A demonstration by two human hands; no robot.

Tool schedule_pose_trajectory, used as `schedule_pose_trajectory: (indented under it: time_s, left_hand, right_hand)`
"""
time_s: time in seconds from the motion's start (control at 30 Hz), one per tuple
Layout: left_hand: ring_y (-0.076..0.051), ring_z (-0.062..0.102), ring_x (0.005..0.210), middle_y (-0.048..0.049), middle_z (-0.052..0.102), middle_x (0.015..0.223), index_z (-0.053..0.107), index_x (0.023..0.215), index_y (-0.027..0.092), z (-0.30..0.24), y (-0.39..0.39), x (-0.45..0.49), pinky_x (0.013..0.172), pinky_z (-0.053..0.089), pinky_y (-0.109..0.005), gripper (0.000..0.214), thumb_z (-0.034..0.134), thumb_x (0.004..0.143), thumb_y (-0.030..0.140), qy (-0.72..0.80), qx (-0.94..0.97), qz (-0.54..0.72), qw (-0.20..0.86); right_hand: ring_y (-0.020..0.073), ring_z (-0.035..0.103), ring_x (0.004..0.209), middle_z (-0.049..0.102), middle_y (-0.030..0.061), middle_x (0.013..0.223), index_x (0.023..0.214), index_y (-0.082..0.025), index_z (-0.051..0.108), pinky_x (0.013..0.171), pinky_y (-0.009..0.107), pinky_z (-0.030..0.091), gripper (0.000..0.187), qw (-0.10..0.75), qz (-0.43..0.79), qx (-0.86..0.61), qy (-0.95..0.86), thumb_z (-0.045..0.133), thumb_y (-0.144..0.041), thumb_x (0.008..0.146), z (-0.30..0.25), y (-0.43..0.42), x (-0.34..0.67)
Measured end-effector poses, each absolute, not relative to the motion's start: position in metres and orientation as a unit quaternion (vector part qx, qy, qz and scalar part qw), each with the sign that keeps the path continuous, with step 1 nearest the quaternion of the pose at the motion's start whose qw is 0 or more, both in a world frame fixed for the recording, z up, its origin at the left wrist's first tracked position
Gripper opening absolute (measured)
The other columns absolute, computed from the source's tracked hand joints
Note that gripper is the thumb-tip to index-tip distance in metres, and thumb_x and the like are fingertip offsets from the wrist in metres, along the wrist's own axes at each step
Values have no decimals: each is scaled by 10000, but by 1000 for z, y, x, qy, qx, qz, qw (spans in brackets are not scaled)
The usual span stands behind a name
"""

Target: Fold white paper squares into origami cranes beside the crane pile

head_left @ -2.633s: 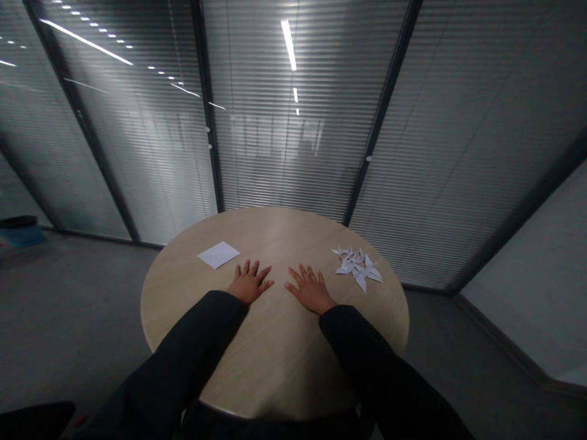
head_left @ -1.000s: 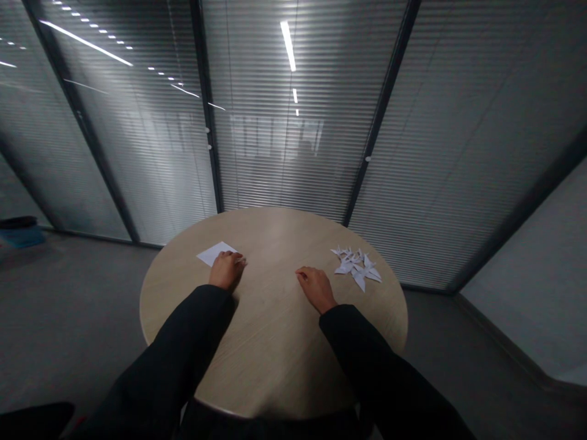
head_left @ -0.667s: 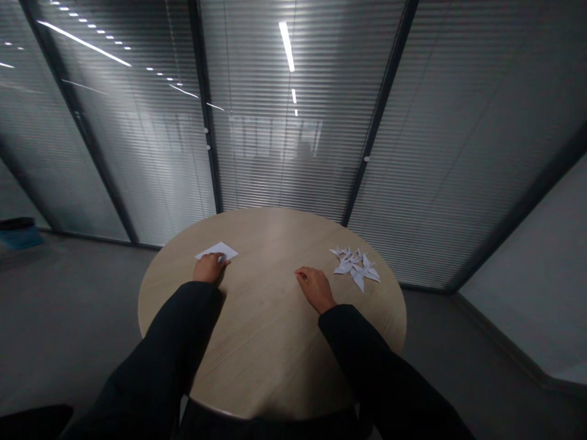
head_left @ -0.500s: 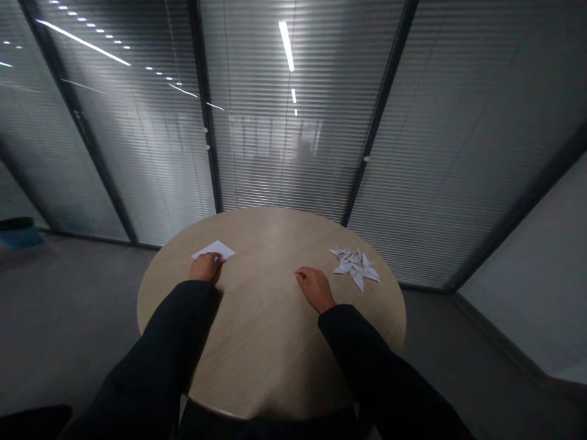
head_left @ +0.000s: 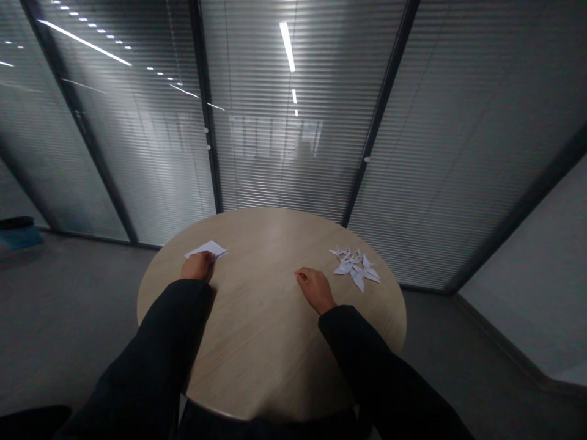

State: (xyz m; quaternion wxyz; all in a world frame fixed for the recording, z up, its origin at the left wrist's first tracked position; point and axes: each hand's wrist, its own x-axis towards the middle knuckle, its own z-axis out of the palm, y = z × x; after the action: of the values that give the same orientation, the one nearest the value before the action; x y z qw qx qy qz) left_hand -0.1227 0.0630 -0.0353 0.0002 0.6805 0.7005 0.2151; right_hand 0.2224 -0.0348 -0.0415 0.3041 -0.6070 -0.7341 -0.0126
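My left hand (head_left: 197,266) lies flat on the near edge of a thin white paper sheet (head_left: 206,249), pressing it down, not pinching. It looks light and soft, so I'd hold it by an edge. My open right hand (head_left: 314,288) holds nothing, just left of the paper cranes (head_left: 354,267).

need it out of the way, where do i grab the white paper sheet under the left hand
Probably pinch the white paper sheet at its free far corner, coming from the far side: it lies flat on the round wooden table and the left hand covers its near edge.
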Motion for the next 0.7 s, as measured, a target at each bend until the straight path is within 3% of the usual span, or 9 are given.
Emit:
schedule_pose_trajectory:
  time_s: [0.7]
  left_hand:
    - [-289, 652, 897, -181, 709, 983, 687, 1045, 144, -24, 55, -119, 729, 447, -324, 391, 357, 920, 312, 725, 646, 234, -41]
  right_hand:
    - [171, 667, 846, 736, 54, 931, 932, -184, 699, 798, 258, 452, 209, 306, -6, -609, -732, 497, -166, 882, -40, -37, 222]
